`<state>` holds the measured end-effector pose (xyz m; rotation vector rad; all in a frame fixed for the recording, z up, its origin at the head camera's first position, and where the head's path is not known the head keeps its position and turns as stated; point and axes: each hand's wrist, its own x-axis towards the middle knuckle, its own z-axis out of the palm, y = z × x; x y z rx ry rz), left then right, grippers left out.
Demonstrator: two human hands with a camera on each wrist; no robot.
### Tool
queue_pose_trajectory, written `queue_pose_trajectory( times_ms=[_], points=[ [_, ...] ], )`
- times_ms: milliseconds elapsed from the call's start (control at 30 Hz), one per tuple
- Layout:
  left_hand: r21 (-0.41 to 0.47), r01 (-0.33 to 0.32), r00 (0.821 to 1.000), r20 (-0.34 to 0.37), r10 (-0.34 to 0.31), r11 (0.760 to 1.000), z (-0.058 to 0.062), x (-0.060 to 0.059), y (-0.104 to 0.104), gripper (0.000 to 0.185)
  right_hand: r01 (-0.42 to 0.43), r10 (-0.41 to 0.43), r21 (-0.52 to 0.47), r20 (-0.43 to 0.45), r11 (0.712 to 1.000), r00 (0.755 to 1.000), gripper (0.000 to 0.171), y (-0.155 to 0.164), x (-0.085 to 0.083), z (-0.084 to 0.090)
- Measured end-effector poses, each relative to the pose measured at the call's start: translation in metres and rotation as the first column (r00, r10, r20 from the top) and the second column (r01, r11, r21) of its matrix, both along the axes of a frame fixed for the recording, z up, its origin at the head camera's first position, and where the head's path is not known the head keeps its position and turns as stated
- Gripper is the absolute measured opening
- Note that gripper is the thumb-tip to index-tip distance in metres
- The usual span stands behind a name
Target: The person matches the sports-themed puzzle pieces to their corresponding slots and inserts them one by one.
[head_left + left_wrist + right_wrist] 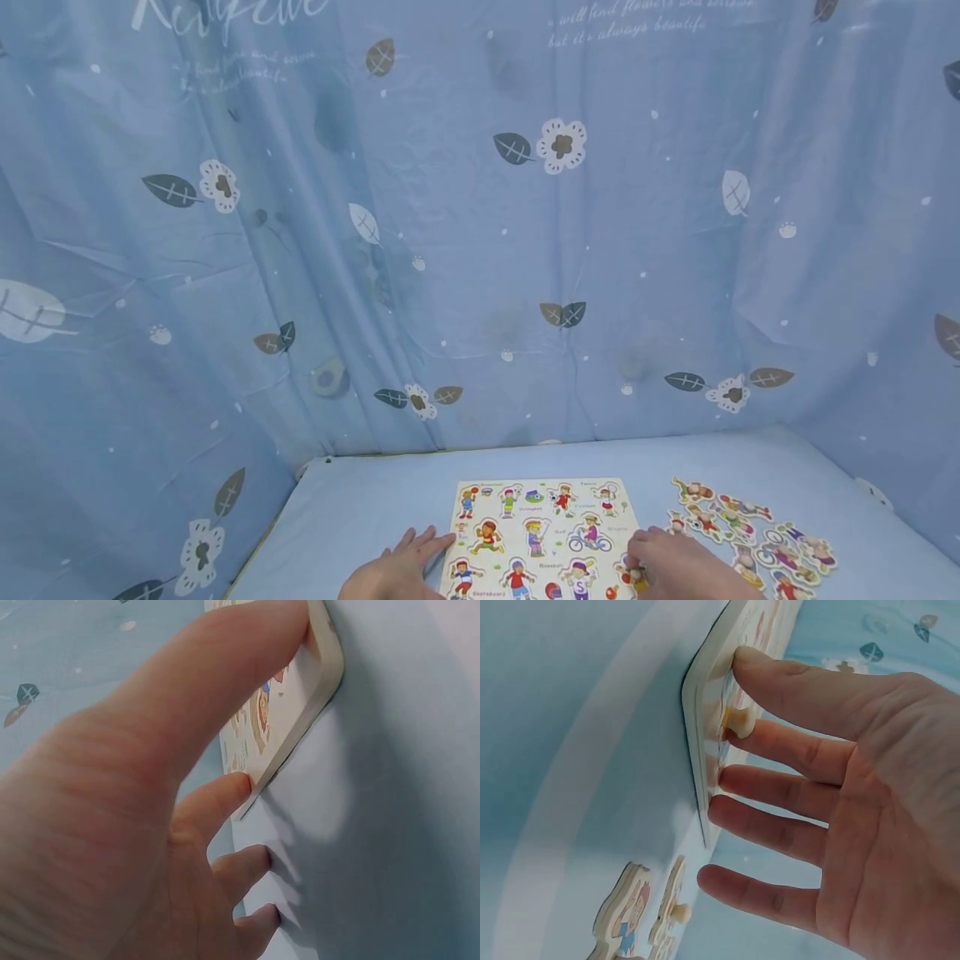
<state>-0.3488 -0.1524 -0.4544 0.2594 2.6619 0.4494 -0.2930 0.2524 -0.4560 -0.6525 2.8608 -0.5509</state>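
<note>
A wooden peg puzzle board (542, 518) printed with sports children lies flat on the blue-covered table (360, 508). My left hand (411, 557) rests at the board's left edge. In the left wrist view its thumb (247, 667) lies along the board (304, 705) and its straight fingers (225, 795) touch the rim. My right hand (654, 560) lies on the board's lower right corner with its fingers (780, 746) spread and straight against the board (705, 712). A small wooden peg (740, 720) stands between the thumb and first finger. Neither hand grips anything.
Several loose cut-out puzzle pieces (750, 533) lie scattered to the right of the board, some seen close up (630, 915) in the right wrist view. A blue flowered curtain (480, 250) hangs behind and on both sides of the table.
</note>
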Motion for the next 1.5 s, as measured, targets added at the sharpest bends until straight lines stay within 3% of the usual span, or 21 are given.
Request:
queue_pose_trajectory(
  times_ms=[367, 533, 733, 1000, 1233, 1367, 1500],
  points=[
    [0.024, 0.054, 0.998, -0.040, -0.053, 0.998, 0.008, -0.002, -0.005, 0.087, 0.050, -0.035, -0.129, 0.113, 0.990, 0.993, 0.004, -0.006, 0.003, 0.018],
    [0.093, 0.097, 0.994, -0.067, -0.091, 0.991, -0.001, -0.010, -0.010, 0.090, 0.094, -0.072, -0.154, 0.147, 0.983, 0.987, 0.007, -0.003, -0.004, 0.023],
    [0.108, 0.090, 0.995, -0.045, -0.085, 0.990, -0.013, -0.019, -0.012, 0.091, 0.161, -0.148, -0.196, 0.078, 0.967, 0.986, 0.022, 0.022, -0.014, 0.030],
    [0.089, 0.087, 0.996, -0.024, -0.085, 0.992, 0.008, -0.003, -0.002, 0.082, 0.255, -0.249, -0.182, 0.059, 0.950, 0.967, 0.039, 0.057, -0.035, 0.039],
    [0.071, 0.084, 0.996, -0.015, -0.083, 0.994, 0.009, -0.002, -0.003, 0.079, 0.264, -0.260, -0.174, 0.049, 0.949, 0.964, 0.050, 0.066, -0.055, 0.046],
    [0.071, 0.079, 0.997, -0.017, -0.078, 0.994, 0.008, -0.002, -0.004, 0.079, 0.291, -0.291, -0.138, 0.020, 0.947, 0.956, 0.051, 0.068, -0.065, 0.041],
    [0.084, 0.072, 0.997, -0.014, -0.071, 0.994, 0.004, -0.001, -0.002, 0.081, 0.352, -0.353, -0.029, -0.065, 0.936, 0.933, 0.045, 0.073, -0.070, 0.033]
  ],
)
